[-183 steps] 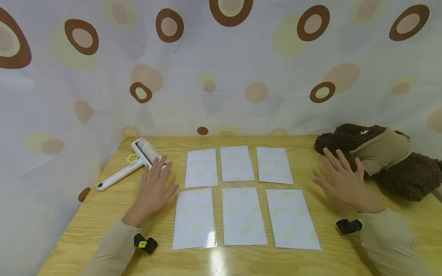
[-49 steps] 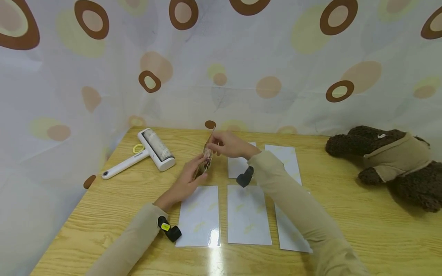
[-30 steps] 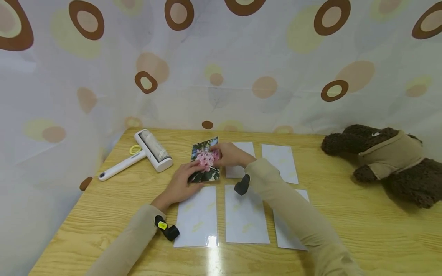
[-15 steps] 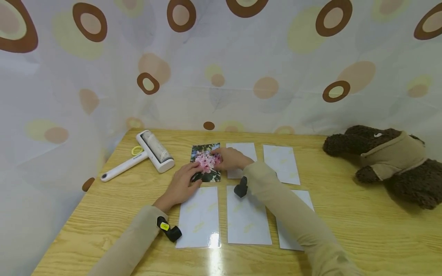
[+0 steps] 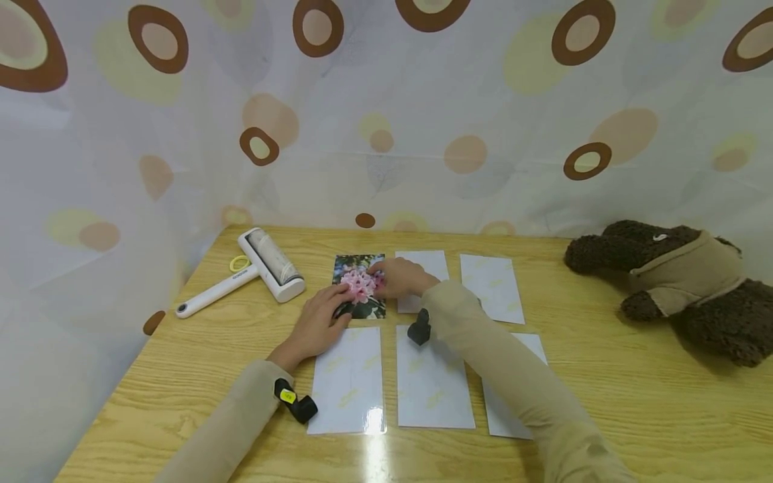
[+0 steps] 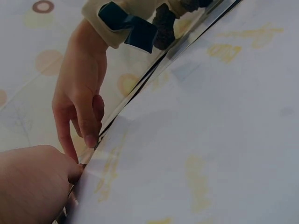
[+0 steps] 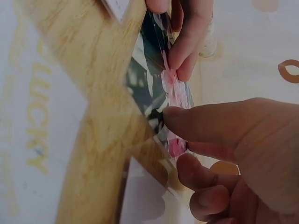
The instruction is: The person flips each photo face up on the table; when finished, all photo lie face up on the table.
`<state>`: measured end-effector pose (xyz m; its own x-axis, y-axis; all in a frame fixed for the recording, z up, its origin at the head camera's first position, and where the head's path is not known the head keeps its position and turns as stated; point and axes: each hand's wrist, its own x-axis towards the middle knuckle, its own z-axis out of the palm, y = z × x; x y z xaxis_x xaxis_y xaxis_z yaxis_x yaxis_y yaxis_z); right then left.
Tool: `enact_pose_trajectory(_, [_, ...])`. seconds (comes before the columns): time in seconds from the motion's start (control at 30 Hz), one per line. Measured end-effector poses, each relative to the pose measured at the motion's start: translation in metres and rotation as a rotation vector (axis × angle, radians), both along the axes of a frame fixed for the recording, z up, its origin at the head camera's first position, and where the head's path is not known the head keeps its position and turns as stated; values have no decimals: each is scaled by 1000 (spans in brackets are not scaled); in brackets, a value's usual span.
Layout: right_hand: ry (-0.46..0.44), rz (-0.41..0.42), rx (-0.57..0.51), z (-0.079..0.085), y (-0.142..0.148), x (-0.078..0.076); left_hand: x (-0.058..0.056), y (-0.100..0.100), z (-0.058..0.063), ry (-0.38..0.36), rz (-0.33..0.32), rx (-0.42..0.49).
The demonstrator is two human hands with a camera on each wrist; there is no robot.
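Observation:
A glossy photo (image 5: 361, 290) of pink blossoms lies face up at the back left of a group of cards. My left hand (image 5: 315, 323) rests at its lower left, extended fingertips on the picture. From the right, my right hand (image 5: 403, 276) touches the photo's right side with its fingertips. In the right wrist view, the right thumb (image 7: 180, 116) lies on the picture, the other fingers loosely bent. White cards (image 5: 347, 386) fill the other places in two rows; the right arm partly covers several of them.
A white lint roller (image 5: 220, 290) with a yellow ring (image 5: 239, 263) beside it lies at the left. A dark brown plush toy (image 5: 718, 322) in a tan garment lies at the right. A patterned curtain hangs behind the wooden table (image 5: 151, 396).
The back left card, white side up at first, was lifted, turned over and laid down with its flower picture showing. My right hand came across to it; over the last half second both hands barely move.

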<state>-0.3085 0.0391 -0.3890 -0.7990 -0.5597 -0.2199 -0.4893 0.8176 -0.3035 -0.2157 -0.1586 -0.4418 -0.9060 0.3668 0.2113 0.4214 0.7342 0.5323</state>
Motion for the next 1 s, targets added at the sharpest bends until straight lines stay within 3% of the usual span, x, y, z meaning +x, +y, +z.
enact_pose_trajectory(0.2, [-9, -31, -13, 4, 8, 0, -1, 3, 0, 16, -37, -10])
enact_pose_trajectory(0.37, [12, -45, -43, 11, 27, -6, -1, 3, 3, -35, -47, 66])
enact_pose_trajectory(0.5, [43, -36, -44, 15, 45, -14, -2, 7, 10, -7, -52, 94])
enact_pose_trajectory(0.8, [72, -26, -29, 18, 76, -27, -17, 40, 34, -24, -116, 37])
enact_pose_trajectory(1.0, [53, -31, 4, 9, 95, -37, -34, 65, 31, -31, -124, -77])
